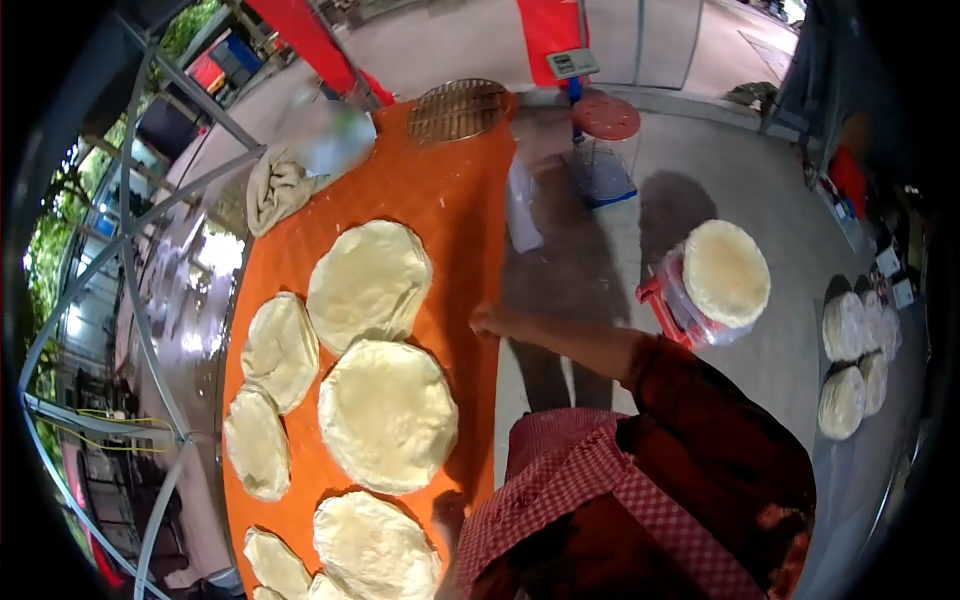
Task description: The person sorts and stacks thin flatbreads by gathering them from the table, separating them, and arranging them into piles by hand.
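Observation:
My right hand (489, 322) hovers at or over the near edge of the orange-topped table (470, 250), its fingers curled closed. Whatever it may hold is too small to make out. Lower down, my left hand (449, 514) is beside a round dough sheet (375, 545); its fingers are dark and partly hidden. Between the two hands lies a large round dough sheet (388, 416), with another sheet (370, 280) touching it above. Along the far side of the table are more pale rounds, including an upper one (280, 352) and a lower one (257, 442).
A round metal rack (457, 110) and a crumpled cloth (278, 190) sit at the table's upper end. On the floor stand a scale (600, 175) with a red stool top (606, 117) and a stack of rounds (727, 273) on a red stool. Bagged stacks (843, 402) lie far right.

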Available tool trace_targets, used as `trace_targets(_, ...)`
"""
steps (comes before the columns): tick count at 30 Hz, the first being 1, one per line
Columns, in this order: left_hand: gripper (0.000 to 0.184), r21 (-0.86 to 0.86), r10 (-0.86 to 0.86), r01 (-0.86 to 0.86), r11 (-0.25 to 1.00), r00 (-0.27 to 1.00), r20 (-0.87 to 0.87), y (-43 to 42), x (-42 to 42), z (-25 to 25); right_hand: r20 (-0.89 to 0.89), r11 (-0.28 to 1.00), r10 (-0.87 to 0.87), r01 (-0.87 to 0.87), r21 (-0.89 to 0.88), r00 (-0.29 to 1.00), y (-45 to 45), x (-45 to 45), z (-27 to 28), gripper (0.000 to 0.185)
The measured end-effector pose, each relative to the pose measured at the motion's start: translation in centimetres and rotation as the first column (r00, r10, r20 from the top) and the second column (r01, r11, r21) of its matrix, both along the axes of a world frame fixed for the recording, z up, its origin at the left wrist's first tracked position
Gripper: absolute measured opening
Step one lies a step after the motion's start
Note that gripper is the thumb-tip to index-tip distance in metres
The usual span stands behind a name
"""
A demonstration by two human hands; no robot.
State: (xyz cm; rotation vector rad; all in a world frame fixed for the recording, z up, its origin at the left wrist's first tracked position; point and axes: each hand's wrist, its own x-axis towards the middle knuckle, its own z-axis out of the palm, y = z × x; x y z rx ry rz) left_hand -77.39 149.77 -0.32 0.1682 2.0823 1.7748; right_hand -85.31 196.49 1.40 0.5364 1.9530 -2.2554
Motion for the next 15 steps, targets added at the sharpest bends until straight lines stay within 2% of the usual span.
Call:
trace_targets(1, 0.016, 0.131, 0.111, -0.119, 0.984, 0.991, 0.072, 1.2, -1.0, -0.4, -0.015, 0.993, -0.047, 0.048, 0.109, 0.999, 1.6, -4.0, -0.7, 0.017)
trace_targets(2, 0.016, 0.191, 0.196, -0.213, 0.958, 0.975, 0.101, 4.8, -1.6, 3.2, -0.035, 0.97, -0.091, 0.096, 0.221, 0.995, 3.0, -7.9, -0.5, 0.02)
trace_targets(3, 0.017, 0.122, 0.216, -0.213, 0.969, 0.976, -0.009, 5.3, -3.1, 0.9, -0.242, 0.873, -0.076, 0.182, 0.453, 0.967, 4.9, -12.8, -3.4, 0.024)
trace_targets(4, 0.017, 0.124, 0.231, -0.225, 0.967, 0.972, -0.039, 7.8, -4.2, 1.7, -0.278, 0.816, -0.092, 0.233, 0.53, 0.956, 5.9, -16.2, -5.2, 0.027)
trace_targets(5, 0.018, 0.203, 0.274, -0.267, 0.942, 0.962, -0.004, 10.0, -5.5, 0.7, -0.312, 0.747, -0.109, 0.285, 0.601, 0.944, 6.9, -19.5, -6.8, 0.031)
trace_targets(6, 0.018, 0.284, 0.312, -0.306, 0.909, 0.95, 0.025, 12.0, -7.4, 0.2, -0.188, 0.767, -0.217, 0.286, 0.574, 0.958, 7.3, -22.3, -5.9, 0.034)
trace_targets(7, 0.017, 0.135, 0.322, -0.303, 0.943, 0.934, -0.153, 14.5, -8.8, -0.1, -0.065, 0.772, -0.311, 0.292, 0.565, 0.948, 9.0, -25.0, -4.5, 0.037)
trace_targets(8, 0.016, 0.129, 0.403, -0.386, 0.913, 0.901, -0.158, 16.5, -10.1, -0.2, -0.019, 0.814, -0.271, 0.24, 0.529, 0.962, 9.8, -26.0, -4.5, 0.037)
trace_targets(10, 0.015, 0.092, 0.43, -0.425, 0.9, 0.902, -0.042, 21.3, -12.2, 5.0, 0.044, 0.886, -0.184, 0.146, 0.439, 0.982, 10.6, -28.2, -4.0, 0.037)
trace_targets(11, 0.014, 0.116, 0.454, -0.448, 0.886, 0.891, -0.026, 22.7, -13.2, 5.4, 0.038, 0.863, -0.335, 0.291, 0.413, 0.941, 10.0, -29.3, -3.3, 0.037)
trace_targets(12, 0.014, 0.107, 0.483, -0.481, 0.87, 0.876, 0.008, 24.1, -14.2, 6.2, 0.047, 0.919, -0.326, 0.305, 0.249, 0.944, 9.6, -29.4, -1.3, 0.037)
trace_targets(14, 0.015, 0.091, 0.453, -0.453, 0.887, 0.891, 0.015, 25.7, -15.7, 6.9, 0.134, 0.97, -0.161, 0.132, 0.204, 0.978, 10.1, -29.5, 0.4, 0.038)
trace_targets(15, 0.015, 0.074, 0.436, -0.434, 0.898, 0.9, -0.007, 26.6, -16.6, 7.9, 0.138, 0.981, -0.1, 0.074, 0.181, 0.985, 10.7, -29.9, -0.5, 0.039)
